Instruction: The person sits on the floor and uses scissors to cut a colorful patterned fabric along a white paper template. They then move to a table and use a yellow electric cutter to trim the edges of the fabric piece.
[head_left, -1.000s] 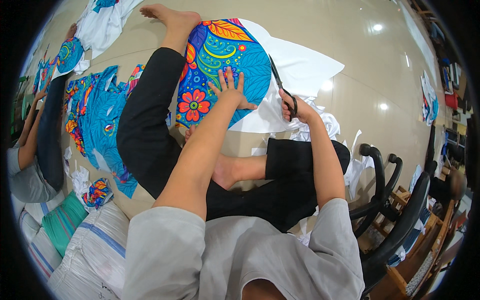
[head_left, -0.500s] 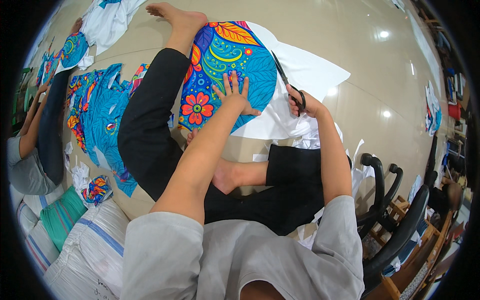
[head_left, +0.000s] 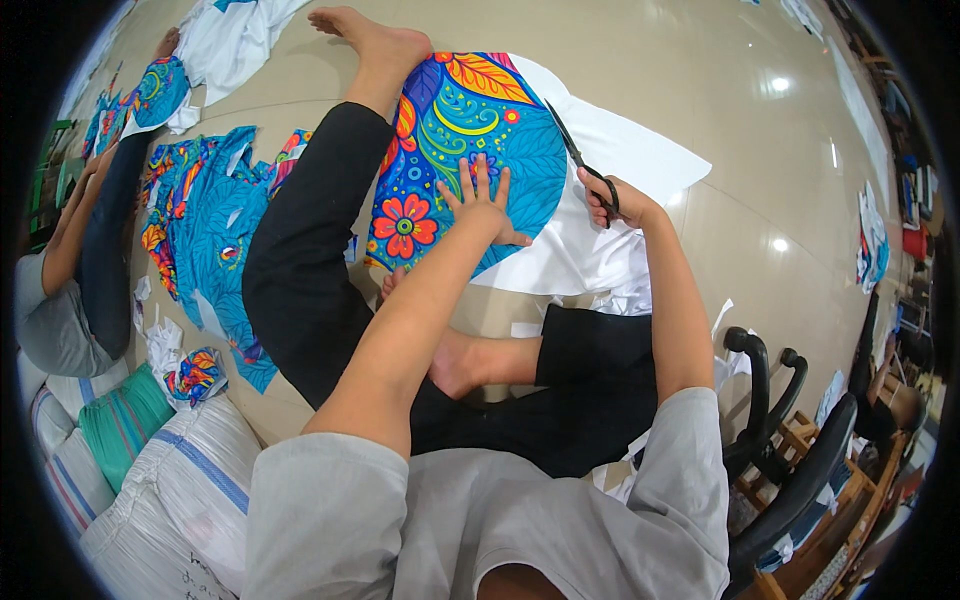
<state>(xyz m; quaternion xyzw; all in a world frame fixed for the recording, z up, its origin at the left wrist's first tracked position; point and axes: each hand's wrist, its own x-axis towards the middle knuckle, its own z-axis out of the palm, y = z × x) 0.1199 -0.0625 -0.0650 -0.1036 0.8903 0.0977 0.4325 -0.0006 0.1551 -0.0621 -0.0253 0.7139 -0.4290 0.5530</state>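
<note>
The left hand (head_left: 485,212) lies splayed; the right hand (head_left: 625,202) curls.

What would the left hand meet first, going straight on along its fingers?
Just more of the floral-print fabric under the left hand, then tiled floor; height is hard to judge.

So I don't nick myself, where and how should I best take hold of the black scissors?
Probably take the scissors by the handle loops, coming from the picture's lower right: the blades point to the upper left, away from the person, leaving the handles on the near side. The right hand holds them there.
</note>
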